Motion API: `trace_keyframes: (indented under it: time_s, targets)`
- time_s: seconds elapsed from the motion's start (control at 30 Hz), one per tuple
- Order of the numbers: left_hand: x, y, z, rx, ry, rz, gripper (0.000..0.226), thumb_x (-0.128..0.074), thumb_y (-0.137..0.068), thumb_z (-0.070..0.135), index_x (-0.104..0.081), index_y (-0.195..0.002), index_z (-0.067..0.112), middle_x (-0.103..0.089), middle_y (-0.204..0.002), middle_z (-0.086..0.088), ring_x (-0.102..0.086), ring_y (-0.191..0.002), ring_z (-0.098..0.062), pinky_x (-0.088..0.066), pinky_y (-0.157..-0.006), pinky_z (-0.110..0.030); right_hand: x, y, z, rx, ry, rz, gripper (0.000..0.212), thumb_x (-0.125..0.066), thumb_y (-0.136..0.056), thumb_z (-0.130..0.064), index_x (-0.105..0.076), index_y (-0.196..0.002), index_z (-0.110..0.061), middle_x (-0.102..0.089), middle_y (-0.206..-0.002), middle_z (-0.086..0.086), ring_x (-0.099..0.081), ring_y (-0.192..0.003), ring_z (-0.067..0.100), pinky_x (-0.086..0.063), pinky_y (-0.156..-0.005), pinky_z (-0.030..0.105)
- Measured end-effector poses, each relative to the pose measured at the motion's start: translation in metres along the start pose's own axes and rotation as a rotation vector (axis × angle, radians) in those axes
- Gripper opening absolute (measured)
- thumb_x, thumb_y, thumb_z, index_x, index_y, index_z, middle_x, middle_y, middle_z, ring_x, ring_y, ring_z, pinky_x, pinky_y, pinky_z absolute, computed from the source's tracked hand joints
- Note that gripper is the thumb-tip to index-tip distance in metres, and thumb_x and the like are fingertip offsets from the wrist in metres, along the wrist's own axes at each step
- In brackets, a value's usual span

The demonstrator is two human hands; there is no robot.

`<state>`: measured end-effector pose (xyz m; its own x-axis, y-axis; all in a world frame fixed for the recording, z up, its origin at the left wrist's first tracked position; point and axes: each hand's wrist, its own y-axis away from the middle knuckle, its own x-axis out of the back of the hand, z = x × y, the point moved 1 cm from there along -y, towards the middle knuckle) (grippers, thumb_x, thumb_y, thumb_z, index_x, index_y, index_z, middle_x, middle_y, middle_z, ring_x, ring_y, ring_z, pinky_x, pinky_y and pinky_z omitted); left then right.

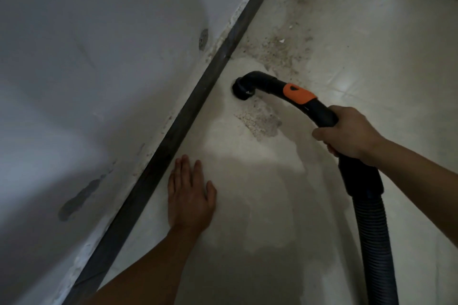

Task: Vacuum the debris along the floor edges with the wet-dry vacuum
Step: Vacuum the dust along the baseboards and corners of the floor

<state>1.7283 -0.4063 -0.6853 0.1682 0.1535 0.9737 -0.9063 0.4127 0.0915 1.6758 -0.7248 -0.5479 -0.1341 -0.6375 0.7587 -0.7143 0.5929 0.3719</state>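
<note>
black vacuum nozzle (285,91) lengthwise up-left toward skirting (200,96); right fingers (322,135) around it, left fingers (184,168) flat on floor (272,205)

Two bare hands, the left hand (190,197), the right hand (348,135), each on a bare forearm.

Dim, soft picture; pale glare patch on floor (345,86); wide-angle bending at edges.

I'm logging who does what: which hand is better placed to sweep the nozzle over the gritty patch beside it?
Right. The right hand grips the vacuum wand, whose nozzle sits beside the gritty patch. The left hand lies flat on the floor, holding nothing.
</note>
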Motion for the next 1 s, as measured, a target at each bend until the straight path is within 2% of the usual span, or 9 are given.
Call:
trace_keyframes:
  time_s: [0.17,0.33,0.5,0.67,0.8,0.93,1.0]
  targets:
    - [0.0,-0.002,0.001,-0.001,-0.006,-0.001,0.065,-0.024,-0.092,0.042,-0.033,-0.147,0.009,-0.02,-0.157,-0.018,-0.014,-0.147,-0.029,-0.017,-0.118,-0.042,0.002,0.009,-0.001,-0.036,-0.05,0.083,0.019,-0.073,-0.08,-0.012,-0.06,-0.093,-0.012,-0.062,-0.064,0.011,-0.057,-0.041,0.02,-0.043,-0.045,0.025]
    - [0.0,0.0,0.0,0.0,-0.003,-0.018,0.066,-0.023,-0.092,0.043,-0.03,-0.149,0.01,-0.017,-0.158,-0.017,-0.009,-0.148,-0.028,-0.014,-0.119,-0.041,-0.014,0.03,-0.008,0.026,0.001,-0.113,0.017,-0.073,-0.079,-0.011,-0.06,-0.087,-0.017,-0.06,-0.057,0.007,-0.055,-0.034,0.013,-0.043,-0.043,0.025]
    - [0.0,-0.002,0.002,-0.002,0.01,-0.015,0.067,-0.021,-0.091,0.043,-0.03,-0.149,0.01,-0.017,-0.158,-0.017,-0.01,-0.148,-0.028,-0.014,-0.119,-0.042,0.005,0.026,0.008,-0.081,-0.04,0.127,0.015,-0.073,-0.079,-0.011,-0.061,-0.087,-0.013,-0.062,-0.061,0.012,-0.056,-0.037,0.018,-0.042,-0.044,0.024]
    - [-0.001,0.0,-0.001,0.003,0.024,-0.013,0.067,-0.022,-0.092,0.043,-0.031,-0.149,0.01,-0.018,-0.158,-0.017,-0.011,-0.147,-0.028,-0.016,-0.119,-0.043,0.002,0.035,0.012,-0.058,-0.053,0.002,0.016,-0.074,-0.076,-0.006,-0.06,-0.082,-0.014,-0.059,-0.048,0.006,-0.053,-0.033,0.017,-0.042,-0.039,0.025]
    - [-0.002,-0.002,-0.001,0.006,0.024,-0.004,0.066,-0.024,-0.092,0.043,-0.033,-0.148,0.01,-0.019,-0.158,-0.017,-0.012,-0.147,-0.029,-0.015,-0.119,-0.042,0.008,0.036,0.015,-0.077,-0.036,0.099,0.016,-0.074,-0.077,-0.01,-0.061,-0.083,-0.015,-0.062,-0.055,0.01,-0.055,-0.035,0.017,-0.043,-0.043,0.027]
    - [-0.004,0.0,-0.003,0.008,0.016,0.001,0.064,-0.027,-0.092,0.042,-0.033,-0.148,0.011,-0.019,-0.158,-0.017,-0.012,-0.147,-0.028,-0.017,-0.118,-0.042,0.008,0.046,0.019,-0.051,-0.032,-0.003,0.015,-0.073,-0.076,-0.008,-0.06,-0.08,-0.014,-0.059,-0.049,0.007,-0.053,-0.034,0.016,-0.043,-0.042,0.027]
    - [-0.004,-0.001,-0.002,0.006,0.026,0.0,0.064,-0.027,-0.093,0.043,-0.032,-0.148,0.011,-0.018,-0.158,-0.016,-0.012,-0.147,-0.028,-0.017,-0.119,-0.043,0.014,0.048,0.024,-0.074,-0.034,0.029,0.014,-0.073,-0.076,-0.008,-0.061,-0.082,-0.013,-0.06,-0.05,0.008,-0.054,-0.037,0.019,-0.044,-0.044,0.028]
